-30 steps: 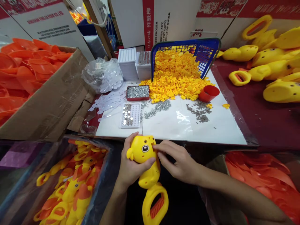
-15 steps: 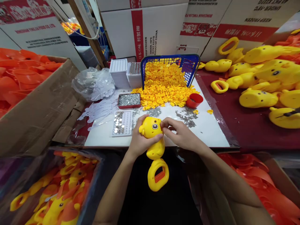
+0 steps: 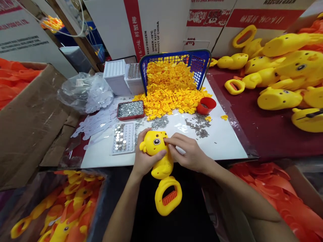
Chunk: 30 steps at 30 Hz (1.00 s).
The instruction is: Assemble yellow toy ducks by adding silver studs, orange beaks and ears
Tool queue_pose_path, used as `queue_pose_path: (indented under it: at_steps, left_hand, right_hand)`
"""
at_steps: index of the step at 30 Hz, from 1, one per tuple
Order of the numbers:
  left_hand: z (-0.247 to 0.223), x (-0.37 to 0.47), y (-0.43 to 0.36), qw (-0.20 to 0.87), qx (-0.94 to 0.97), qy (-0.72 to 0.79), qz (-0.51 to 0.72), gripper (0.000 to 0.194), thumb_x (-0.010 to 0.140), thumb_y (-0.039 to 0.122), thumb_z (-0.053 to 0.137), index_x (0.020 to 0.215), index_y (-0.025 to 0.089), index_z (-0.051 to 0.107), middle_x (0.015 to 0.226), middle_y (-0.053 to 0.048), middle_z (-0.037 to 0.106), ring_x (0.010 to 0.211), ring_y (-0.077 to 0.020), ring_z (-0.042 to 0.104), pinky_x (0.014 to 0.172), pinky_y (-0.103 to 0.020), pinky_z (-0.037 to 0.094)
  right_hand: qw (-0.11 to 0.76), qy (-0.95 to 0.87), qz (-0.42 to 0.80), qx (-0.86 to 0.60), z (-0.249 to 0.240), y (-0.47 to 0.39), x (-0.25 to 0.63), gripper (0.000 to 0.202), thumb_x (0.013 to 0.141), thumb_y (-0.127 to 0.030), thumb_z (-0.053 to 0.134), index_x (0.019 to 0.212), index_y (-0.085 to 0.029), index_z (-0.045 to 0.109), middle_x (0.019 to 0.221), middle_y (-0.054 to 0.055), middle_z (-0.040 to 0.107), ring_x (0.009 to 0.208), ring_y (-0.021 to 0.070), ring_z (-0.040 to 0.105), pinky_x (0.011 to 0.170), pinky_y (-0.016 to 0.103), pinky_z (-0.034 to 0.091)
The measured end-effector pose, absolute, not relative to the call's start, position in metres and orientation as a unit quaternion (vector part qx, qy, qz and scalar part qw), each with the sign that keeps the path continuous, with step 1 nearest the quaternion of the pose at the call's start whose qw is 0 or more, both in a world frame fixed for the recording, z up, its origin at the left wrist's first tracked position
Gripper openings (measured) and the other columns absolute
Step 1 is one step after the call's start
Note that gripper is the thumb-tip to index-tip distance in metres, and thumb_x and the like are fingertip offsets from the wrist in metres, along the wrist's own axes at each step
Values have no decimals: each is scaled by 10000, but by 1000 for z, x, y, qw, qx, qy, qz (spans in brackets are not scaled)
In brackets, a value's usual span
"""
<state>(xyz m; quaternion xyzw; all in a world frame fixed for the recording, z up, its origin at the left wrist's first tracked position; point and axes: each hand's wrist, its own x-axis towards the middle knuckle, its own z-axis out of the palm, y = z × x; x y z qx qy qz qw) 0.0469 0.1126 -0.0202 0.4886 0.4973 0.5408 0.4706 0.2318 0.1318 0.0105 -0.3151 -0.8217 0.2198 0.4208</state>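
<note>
A yellow plastic animal toy [image 3: 163, 164], with a printed eye and a ring handle holding an orange grip, is tilted over the table's front edge. My left hand [image 3: 146, 159] is wrapped round its head from the left, thumb across the front. At the right of the head, the fingers of my right hand [image 3: 185, 149] are pinched against a dark opening. Whatever may be between those fingertips is too small or hidden to name. Just beyond the toy lie loose silver screws [image 3: 160, 122] and a white tray of button cells [image 3: 122, 137].
A blue basket [image 3: 202, 72] spills small yellow parts [image 3: 174, 94] onto the white board. Around it stand a red cup [image 3: 206, 105] and a tray of metal pieces [image 3: 130, 109]. Yellow toys [image 3: 280, 97] lie at right. A cardboard box [image 3: 27, 124] holds orange parts at left.
The view has shifted, so the surroundings sit differently. My left hand still holds the toy. My right fingertips have moved in over the opening at the head's right side.
</note>
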Motion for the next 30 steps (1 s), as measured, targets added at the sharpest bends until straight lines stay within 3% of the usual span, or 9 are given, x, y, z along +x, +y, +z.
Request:
queue_pose_path:
  at_steps: [4, 10, 17, 30]
  left_hand:
    - [-26, 45, 111, 437, 516, 512, 530, 797, 606, 421, 892, 1288, 256, 515, 1201, -56, 590, 1072, -253, 620, 934, -372, 525]
    - [-26, 45, 109, 409, 529, 515, 537, 776, 607, 444, 898, 1273, 264, 541, 1207, -47, 582, 1062, -240, 619, 942, -363, 516]
    - [-29, 44, 109, 439, 510, 512, 533, 824, 606, 433, 900, 1307, 259, 506, 1222, -64, 572, 1120, -265, 599, 998, -402, 494]
    - [-27, 43, 110, 459, 508, 487, 542, 797, 607, 415, 909, 1286, 275, 516, 1177, -40, 588, 1028, -228, 634, 902, -346, 546]
  right_hand:
    - [427, -830, 168, -317, 8, 121, 228, 255, 935, -71, 506, 1113, -175, 657, 846, 73, 643, 774, 168, 613, 669, 276, 560]
    - [425, -794, 237, -364, 14, 119, 227, 155, 932, -88, 514, 1030, -161, 609, 837, 53, 652, 721, 140, 617, 659, 257, 538]
    - [328, -833, 288, -339, 27, 134, 235, 96, 936, -136, 526, 957, -163, 616, 815, 33, 643, 686, 122, 585, 652, 242, 501]
    - [288, -831, 363, -307, 37, 150, 244, 104, 944, -161, 574, 911, -161, 673, 829, 30, 705, 719, 123, 612, 691, 248, 498]
